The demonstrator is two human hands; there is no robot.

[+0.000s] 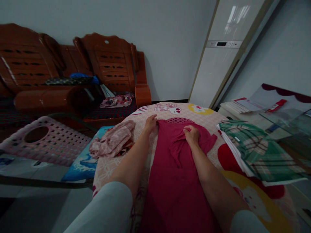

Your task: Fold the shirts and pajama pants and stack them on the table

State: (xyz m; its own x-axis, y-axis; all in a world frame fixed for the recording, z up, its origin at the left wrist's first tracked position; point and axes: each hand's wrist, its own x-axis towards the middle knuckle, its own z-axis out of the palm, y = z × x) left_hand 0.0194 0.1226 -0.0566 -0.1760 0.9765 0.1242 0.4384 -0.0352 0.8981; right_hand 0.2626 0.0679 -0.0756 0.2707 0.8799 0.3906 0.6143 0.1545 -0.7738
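Observation:
A magenta dress (175, 181) with an openwork neckline (178, 120) lies lengthwise on the patterned tablecloth (148, 145), its lower part running toward me. At its upper left corner, my left hand (151, 123) has its fingers closed on the edge of the fabric. My right hand (191, 133) pinches a bunched fold on the upper right of the dress, and creases spread from there. A short sleeve (212, 140) points out to the right. Left of my left forearm lies a crumpled pale pink cloth (113, 139).
A folded green plaid cloth (257, 145) lies at the table's right. A blue printed cushion (82, 165) and a pink woven chair (48, 142) stand on the left. Wooden seats (109, 64) line the wall, and a tall white air conditioner (218, 64) stands behind the table.

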